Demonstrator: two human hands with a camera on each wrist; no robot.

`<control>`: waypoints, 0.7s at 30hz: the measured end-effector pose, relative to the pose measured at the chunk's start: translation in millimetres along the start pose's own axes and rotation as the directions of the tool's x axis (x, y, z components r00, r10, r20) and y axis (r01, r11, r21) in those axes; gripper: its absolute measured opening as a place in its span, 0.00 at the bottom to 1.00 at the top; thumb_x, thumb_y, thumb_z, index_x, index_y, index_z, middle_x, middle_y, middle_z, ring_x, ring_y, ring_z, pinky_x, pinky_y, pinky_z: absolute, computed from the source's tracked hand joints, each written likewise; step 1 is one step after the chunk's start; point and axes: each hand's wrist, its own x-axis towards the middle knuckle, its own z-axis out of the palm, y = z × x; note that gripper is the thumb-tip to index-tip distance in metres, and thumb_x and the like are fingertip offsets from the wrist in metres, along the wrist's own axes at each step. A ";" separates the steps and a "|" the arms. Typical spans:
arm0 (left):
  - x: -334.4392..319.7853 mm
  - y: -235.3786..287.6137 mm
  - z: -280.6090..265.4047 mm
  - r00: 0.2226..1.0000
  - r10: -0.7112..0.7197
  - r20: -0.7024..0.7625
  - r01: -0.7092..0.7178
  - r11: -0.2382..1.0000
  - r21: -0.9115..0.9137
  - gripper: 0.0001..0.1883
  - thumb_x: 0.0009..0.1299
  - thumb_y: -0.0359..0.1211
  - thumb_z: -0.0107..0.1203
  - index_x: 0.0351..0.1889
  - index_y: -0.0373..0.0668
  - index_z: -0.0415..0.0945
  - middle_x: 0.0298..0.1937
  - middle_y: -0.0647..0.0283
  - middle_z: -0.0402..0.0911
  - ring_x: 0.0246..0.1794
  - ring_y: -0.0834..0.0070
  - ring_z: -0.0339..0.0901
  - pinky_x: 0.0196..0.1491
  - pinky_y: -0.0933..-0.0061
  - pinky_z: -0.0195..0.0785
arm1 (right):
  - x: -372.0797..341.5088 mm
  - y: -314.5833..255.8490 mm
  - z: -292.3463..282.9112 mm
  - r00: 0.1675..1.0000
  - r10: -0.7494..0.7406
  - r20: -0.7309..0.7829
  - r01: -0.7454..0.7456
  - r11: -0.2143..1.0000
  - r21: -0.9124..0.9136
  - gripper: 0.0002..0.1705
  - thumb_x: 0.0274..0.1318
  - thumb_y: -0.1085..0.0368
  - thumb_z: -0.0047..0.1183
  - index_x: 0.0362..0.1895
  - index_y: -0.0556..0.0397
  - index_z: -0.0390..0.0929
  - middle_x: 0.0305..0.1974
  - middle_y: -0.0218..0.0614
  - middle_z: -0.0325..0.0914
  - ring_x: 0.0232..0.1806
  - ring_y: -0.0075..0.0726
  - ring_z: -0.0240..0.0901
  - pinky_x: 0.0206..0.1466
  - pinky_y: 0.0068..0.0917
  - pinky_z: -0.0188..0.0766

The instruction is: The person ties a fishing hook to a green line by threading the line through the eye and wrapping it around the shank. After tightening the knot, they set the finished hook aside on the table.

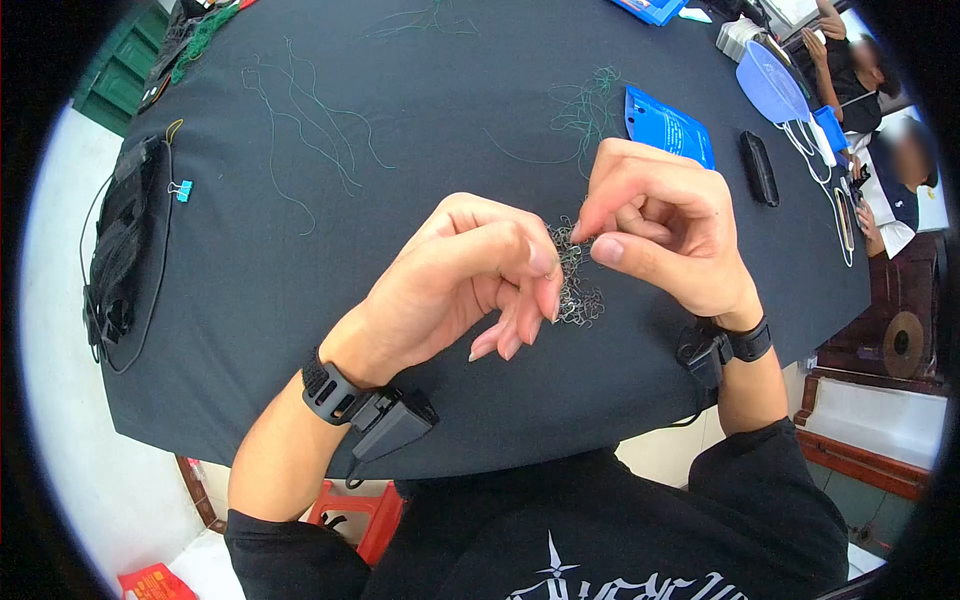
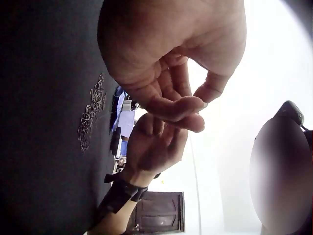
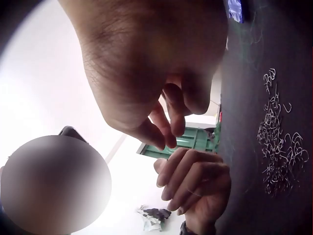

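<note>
Above a pile of small metal fish hooks (image 3: 276, 142) on the black cloth, both hands are raised close together. My left hand (image 1: 470, 260) presses its thumb against the index finger, the other fingers loosely curved. A thin line (image 3: 194, 192) crosses its fingers in the right wrist view, apparently held in that pinch. Facing it from the right, my right hand (image 1: 665, 220) has its index fingertip and thumb tip near each other, the remaining fingers curled. What sits between those right fingertips I cannot tell. The hook pile is partly hidden behind the left fingers in the head view.
Tangled green line (image 1: 590, 105) and looser strands (image 1: 310, 120) lie farther back. A blue packet (image 1: 668, 128) and a black case (image 1: 759, 168) are beyond the right hand. Black netting (image 1: 125, 245) and a blue binder clip (image 1: 181, 190) are at left. Other people sit at far right.
</note>
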 end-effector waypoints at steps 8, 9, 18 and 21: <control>-1.2 0.0 2.6 1.000 -0.016 -0.008 0.016 1.000 -0.014 0.15 0.68 0.29 0.46 0.25 0.29 0.78 0.19 0.52 0.77 0.11 0.74 0.71 0.11 0.80 0.61 | -0.8 -2.7 -0.1 1.000 0.005 0.008 -0.005 1.000 -0.004 0.06 0.53 0.72 0.66 0.36 0.57 0.85 0.24 0.23 0.65 0.19 0.14 0.47 0.26 0.20 0.45; -1.0 0.2 2.6 1.000 -0.016 -0.005 0.016 1.000 -0.015 0.15 0.68 0.29 0.46 0.25 0.29 0.77 0.19 0.52 0.77 0.11 0.74 0.71 0.11 0.80 0.61 | -0.5 -2.3 0.3 1.000 -0.007 0.005 0.007 1.000 -0.010 0.06 0.53 0.72 0.66 0.36 0.57 0.85 0.23 0.23 0.64 0.19 0.14 0.47 0.26 0.20 0.45; -1.3 -0.7 3.2 1.000 -0.015 0.008 0.015 1.000 -0.010 0.15 0.70 0.29 0.46 0.26 0.29 0.77 0.19 0.52 0.77 0.10 0.74 0.71 0.11 0.81 0.60 | -0.8 -0.3 4.1 0.999 -0.025 -0.036 0.025 1.000 -0.019 0.06 0.53 0.74 0.67 0.36 0.57 0.84 0.21 0.22 0.60 0.19 0.15 0.47 0.26 0.21 0.47; -1.1 -1.8 2.7 1.000 -0.018 0.021 0.018 1.000 -0.007 0.14 0.70 0.29 0.47 0.26 0.28 0.78 0.20 0.52 0.77 0.11 0.74 0.72 0.10 0.81 0.60 | -0.7 0.3 5.1 0.999 -0.022 -0.045 0.022 1.000 -0.008 0.05 0.53 0.74 0.66 0.36 0.56 0.84 0.20 0.21 0.58 0.19 0.15 0.47 0.26 0.22 0.47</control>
